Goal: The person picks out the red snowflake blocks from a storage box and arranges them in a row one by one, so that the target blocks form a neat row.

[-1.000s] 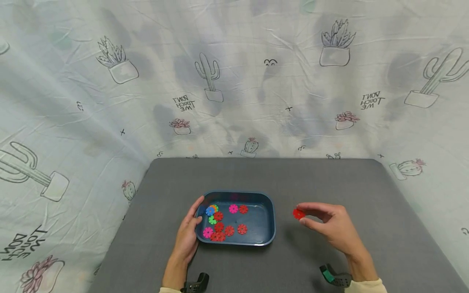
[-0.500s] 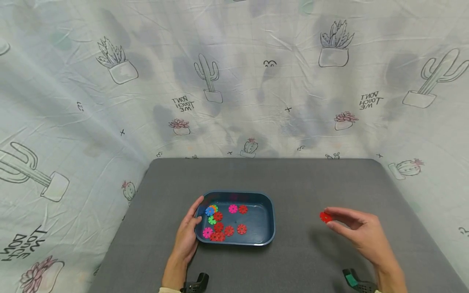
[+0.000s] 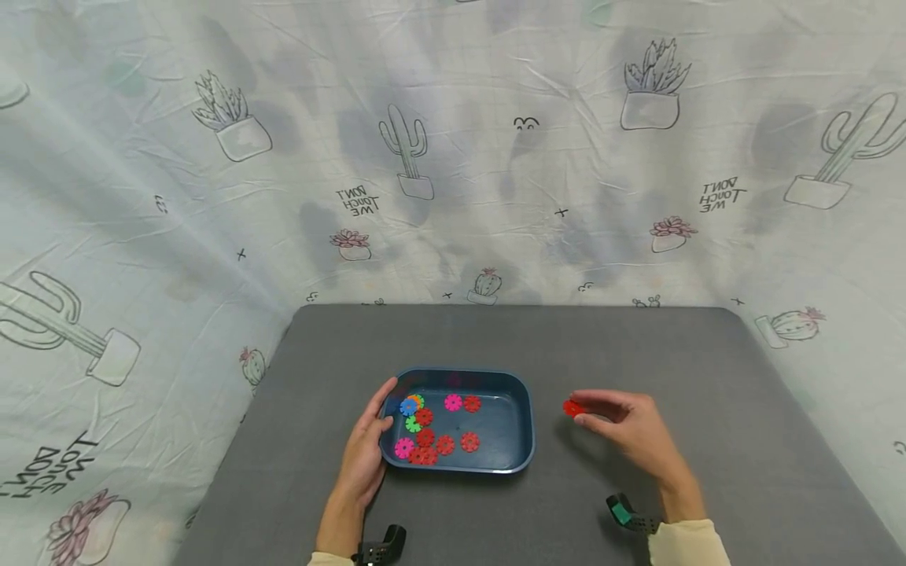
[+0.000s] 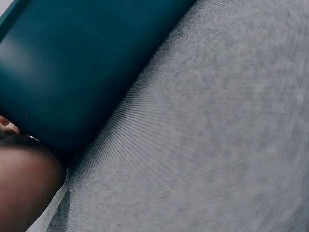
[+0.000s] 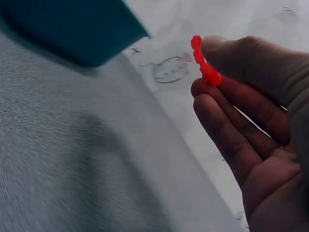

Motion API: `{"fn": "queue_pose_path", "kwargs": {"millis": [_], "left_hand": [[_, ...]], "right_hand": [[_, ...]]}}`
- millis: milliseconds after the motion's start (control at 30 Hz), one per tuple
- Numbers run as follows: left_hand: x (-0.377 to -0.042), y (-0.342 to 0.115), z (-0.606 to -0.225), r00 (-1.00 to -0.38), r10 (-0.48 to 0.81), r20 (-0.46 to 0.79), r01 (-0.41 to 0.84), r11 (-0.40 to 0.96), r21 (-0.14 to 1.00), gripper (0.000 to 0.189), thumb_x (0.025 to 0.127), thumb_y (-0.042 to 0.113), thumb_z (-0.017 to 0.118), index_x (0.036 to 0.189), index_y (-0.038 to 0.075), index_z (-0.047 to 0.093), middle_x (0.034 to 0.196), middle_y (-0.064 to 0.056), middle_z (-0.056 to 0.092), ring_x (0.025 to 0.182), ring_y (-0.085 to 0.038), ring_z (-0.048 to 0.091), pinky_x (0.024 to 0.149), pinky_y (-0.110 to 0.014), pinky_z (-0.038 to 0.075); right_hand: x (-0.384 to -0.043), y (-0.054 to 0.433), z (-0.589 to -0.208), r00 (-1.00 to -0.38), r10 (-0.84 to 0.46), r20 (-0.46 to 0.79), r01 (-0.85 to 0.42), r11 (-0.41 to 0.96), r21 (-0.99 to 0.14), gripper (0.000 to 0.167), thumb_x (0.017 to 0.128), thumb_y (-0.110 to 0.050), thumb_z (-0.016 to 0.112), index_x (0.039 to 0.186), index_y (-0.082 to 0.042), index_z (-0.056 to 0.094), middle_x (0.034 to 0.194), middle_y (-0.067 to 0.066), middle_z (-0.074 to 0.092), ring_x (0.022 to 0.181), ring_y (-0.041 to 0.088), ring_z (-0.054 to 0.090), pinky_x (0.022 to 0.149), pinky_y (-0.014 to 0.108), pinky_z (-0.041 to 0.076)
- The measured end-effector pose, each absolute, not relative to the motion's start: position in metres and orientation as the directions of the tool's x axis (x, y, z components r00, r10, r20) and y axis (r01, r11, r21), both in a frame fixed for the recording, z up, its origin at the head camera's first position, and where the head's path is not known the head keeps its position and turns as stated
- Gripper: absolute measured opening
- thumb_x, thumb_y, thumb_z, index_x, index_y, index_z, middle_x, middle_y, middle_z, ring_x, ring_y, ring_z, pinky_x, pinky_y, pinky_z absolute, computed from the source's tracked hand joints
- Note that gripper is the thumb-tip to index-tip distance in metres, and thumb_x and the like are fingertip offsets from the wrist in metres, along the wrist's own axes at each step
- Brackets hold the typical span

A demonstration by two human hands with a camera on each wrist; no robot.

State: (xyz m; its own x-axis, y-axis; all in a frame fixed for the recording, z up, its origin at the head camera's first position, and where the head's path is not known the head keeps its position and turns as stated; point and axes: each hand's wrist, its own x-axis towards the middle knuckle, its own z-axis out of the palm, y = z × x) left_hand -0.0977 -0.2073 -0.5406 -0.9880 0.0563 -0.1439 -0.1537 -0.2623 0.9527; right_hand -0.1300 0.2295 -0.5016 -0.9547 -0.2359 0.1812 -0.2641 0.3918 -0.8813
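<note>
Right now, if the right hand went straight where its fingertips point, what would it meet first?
Probably the blue tray, at its nearer short side; height is unclear, so the right hand might clear it.

Tray (image 3: pixel 501 428) dk blue, held disc (image 3: pixel 572 408) red, tbl (image 3: pixel 609 346) gry, backdrop (image 3: pixel 460 165) wht w/ cacti.

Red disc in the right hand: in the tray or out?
Out. In the head view, the right hand pinches the red disc beside the tray; the right wrist view also shows it apart from the tray.
</note>
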Motion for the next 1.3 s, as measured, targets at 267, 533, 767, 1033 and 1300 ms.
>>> {"fn": "queue_pose_path", "kwargs": {"millis": [267, 533, 767, 1033, 1300], "left_hand": [[-0.098, -0.207, -0.541, -0.988, 0.045, -0.150, -0.156, -0.253, 0.955, 0.063, 0.114, 0.007, 0.028, 0.171, 0.032, 0.039, 0.183, 0.004, 0.018, 0.168, -0.026, 0.021, 0.115, -0.015, 0.043], [-0.098, -0.207, -0.540, -0.988, 0.050, -0.148, -0.156, -0.241, 0.958, 0.062, 0.115, 0.007, 0.027, 0.170, 0.032, 0.039, 0.183, 0.004, 0.018, 0.168, -0.026, 0.021, 0.115, -0.015, 0.043], [-0.098, -0.207, -0.540, -0.987, 0.044, -0.152, -0.158, -0.238, 0.958, 0.063, 0.114, 0.007, 0.028, 0.170, 0.032, 0.039, 0.183, 0.005, 0.018, 0.168, -0.025, 0.021, 0.115, -0.015, 0.042], [-0.097, -0.206, -0.539, -0.989, 0.046, -0.143, -0.150, -0.229, 0.962, 0.062, 0.115, 0.008, 0.028, 0.170, 0.032, 0.040, 0.182, 0.004, 0.019, 0.168, -0.026, 0.022, 0.115, -0.015, 0.043], [-0.098, -0.208, -0.539, -0.991, 0.026, -0.133, -0.136, -0.156, 0.978, 0.062, 0.115, 0.007, 0.029, 0.170, 0.032, 0.040, 0.182, 0.003, 0.020, 0.169, -0.025, 0.020, 0.131, -0.032, 0.031]], "right_hand": [[-0.151, 0.206, -0.522, -0.955, -0.253, 0.158, -0.271, 0.514, -0.814, 0.033, 0.089, -0.016, 0.092, 0.122, -0.014, 0.084, 0.114, 0.003, 0.084, 0.100, 0.008, 0.077, 0.089, 0.022, 0.061], [-0.160, 0.196, -0.537, -0.956, -0.257, 0.141, -0.272, 0.600, -0.752, 0.031, 0.089, -0.012, 0.091, 0.119, -0.013, 0.085, 0.110, 0.000, 0.084, 0.099, 0.014, 0.079, 0.088, 0.028, 0.063], [-0.161, 0.185, -0.530, -0.929, -0.317, 0.191, -0.366, 0.707, -0.606, 0.026, 0.090, -0.013, 0.090, 0.116, -0.015, 0.086, 0.109, -0.003, 0.084, 0.106, 0.022, 0.080, 0.095, 0.051, 0.063], [-0.157, 0.181, -0.532, -0.915, -0.322, 0.242, -0.403, 0.730, -0.552, 0.032, 0.084, -0.008, 0.093, 0.115, -0.010, 0.086, 0.111, 0.004, 0.085, 0.107, 0.028, 0.081, 0.096, 0.052, 0.063], [-0.149, 0.191, -0.531, -0.940, -0.254, 0.227, -0.340, 0.732, -0.590, 0.037, 0.086, -0.017, 0.093, 0.122, -0.013, 0.085, 0.116, 0.002, 0.084, 0.111, 0.029, 0.080, 0.098, 0.055, 0.061]]}}
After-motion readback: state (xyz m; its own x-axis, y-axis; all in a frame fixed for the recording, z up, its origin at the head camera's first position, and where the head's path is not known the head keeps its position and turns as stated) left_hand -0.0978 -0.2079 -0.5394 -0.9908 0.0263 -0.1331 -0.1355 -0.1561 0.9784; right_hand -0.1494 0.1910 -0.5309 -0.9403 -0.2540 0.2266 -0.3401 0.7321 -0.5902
